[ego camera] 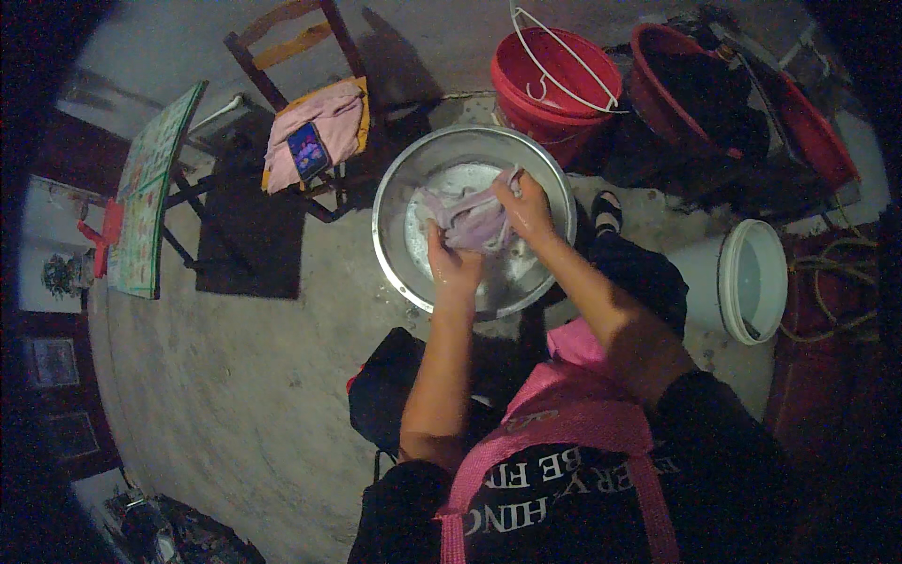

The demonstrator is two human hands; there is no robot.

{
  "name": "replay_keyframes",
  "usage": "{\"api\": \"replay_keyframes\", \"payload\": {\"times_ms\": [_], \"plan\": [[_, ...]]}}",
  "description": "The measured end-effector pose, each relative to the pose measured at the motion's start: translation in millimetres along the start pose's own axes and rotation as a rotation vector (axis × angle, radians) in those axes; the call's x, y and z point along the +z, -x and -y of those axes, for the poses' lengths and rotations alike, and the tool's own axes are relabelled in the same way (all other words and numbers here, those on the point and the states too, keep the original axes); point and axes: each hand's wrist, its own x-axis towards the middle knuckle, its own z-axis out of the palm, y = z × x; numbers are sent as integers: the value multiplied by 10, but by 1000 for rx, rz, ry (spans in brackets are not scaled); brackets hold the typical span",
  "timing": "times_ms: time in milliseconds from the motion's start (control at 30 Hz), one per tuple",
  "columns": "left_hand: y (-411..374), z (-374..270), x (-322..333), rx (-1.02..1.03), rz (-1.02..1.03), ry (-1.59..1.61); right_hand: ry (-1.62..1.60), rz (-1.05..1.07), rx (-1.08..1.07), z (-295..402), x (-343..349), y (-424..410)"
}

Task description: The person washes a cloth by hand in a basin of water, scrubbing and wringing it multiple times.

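A round stainless-steel basin (387, 261) stands on the concrete floor before me. Over its bottom a wet, pale mauve cloth (473, 218) is stretched between my two hands, bunched and creased. My left hand (454, 264) grips the cloth's lower left part near the basin's near side. At the upper right, my right hand (525, 208) has its fingers closed on the other end of the cloth. The basin's bottom looks wet and shiny; how much water it holds cannot be told.
A wooden chair (299, 46) holds a pink cloth (335, 116) and a smartphone (309, 151). Beyond the basin stands a red bucket (542, 127) with a white clothes hanger (560, 49). To the right are a red tub (659, 92) and a white bucket (726, 282); a folding table (156, 190) stands left.
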Motion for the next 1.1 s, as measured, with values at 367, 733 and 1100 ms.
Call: {"api": "replay_keyframes", "payload": {"times_ms": [367,733,1100], "plan": [[64,250,-540,206,119,-996,580,326,40,182,224,735],[-75,39,-211,-206,-193,-135,-662,572,784,-337,-85,406],[-59,-76,120,-251,-3,-406,-328,1117,1018,-79,-187,257]]}}
